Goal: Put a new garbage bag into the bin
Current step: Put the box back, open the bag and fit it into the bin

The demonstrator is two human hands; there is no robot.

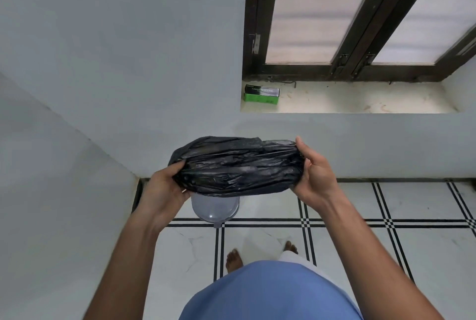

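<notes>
we hold the black garbage bag (237,165) bunched between both hands, left hand (164,186) and right hand (313,173) each closed on an end, above the bin (215,210) on the floor. bag not yet opened or inserted; lining remains.

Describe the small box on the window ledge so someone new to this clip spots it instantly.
Find the dark-framed window at upper right, then drop to the pale stone ledge below it. At the ledge's far left end lies a small box, bright green with a dark top, the only object there.
</notes>
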